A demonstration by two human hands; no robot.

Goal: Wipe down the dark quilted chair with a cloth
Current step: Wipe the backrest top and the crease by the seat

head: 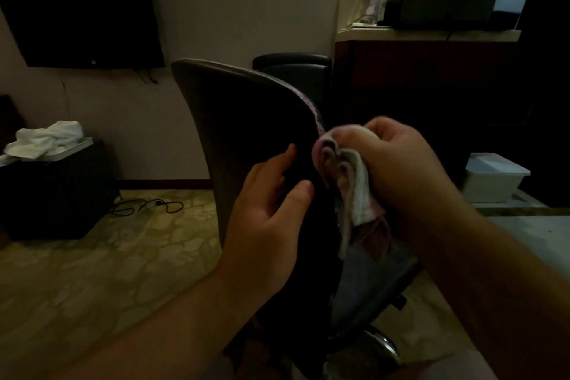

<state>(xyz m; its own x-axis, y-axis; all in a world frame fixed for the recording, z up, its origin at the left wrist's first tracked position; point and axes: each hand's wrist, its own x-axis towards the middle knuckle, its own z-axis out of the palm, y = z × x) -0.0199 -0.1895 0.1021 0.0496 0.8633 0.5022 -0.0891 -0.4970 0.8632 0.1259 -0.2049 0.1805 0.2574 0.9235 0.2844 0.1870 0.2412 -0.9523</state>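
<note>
Both bare forearms reach in from the near edge; the left hand (pixel 271 197) lies with thumb and fingers loosely spread, palm turned right; the right hand (pixel 398 160), just right of it, has its fingers curled tight, knuckles up.

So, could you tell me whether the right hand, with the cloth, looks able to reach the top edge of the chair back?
Probably yes. The right hand grips the cloth right at the chair back's edge, and nothing lies along that edge up to the top.
</note>
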